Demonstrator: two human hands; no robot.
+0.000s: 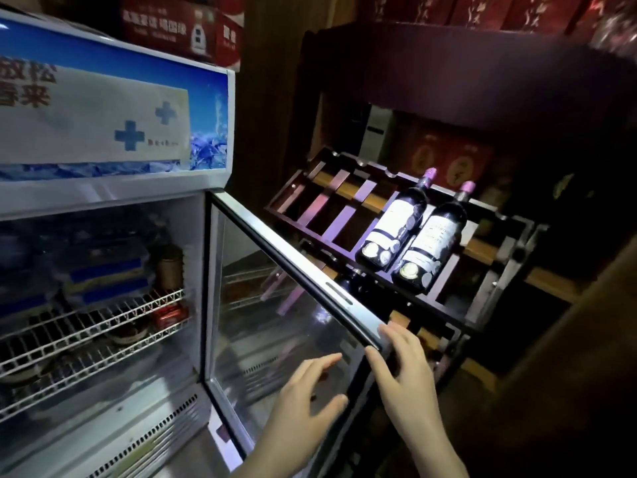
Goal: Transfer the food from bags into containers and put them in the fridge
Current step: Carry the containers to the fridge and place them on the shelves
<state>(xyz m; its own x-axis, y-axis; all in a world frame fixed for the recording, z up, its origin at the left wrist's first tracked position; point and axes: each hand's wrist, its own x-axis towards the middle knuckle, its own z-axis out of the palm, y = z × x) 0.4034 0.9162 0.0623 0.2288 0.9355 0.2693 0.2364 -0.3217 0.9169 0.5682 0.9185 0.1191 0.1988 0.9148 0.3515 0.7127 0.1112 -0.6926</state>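
A white display fridge [113, 188] with a blue header stands at the left, and its glass door [275, 305] is swung open toward me. My right hand [403, 377] rests on the door's top outer corner, fingers over the frame and thumb against the glass side. Next to it my left hand [303, 401] lies flat near the glass with its fingers spread and holds nothing. Inside, wire shelves [89, 326] carry blue-and-yellow packs [103, 274], a brown jar [169, 267] and a red tin [170, 313]. No bags or containers are in view.
A dark wooden wine rack [344, 208] stands right behind the open door, with two wine bottles [413, 232] lying on its sloped shelf. Red boxes [186, 25] sit on top of the fridge. More red boxes [444, 160] fill the dim shelf behind the rack.
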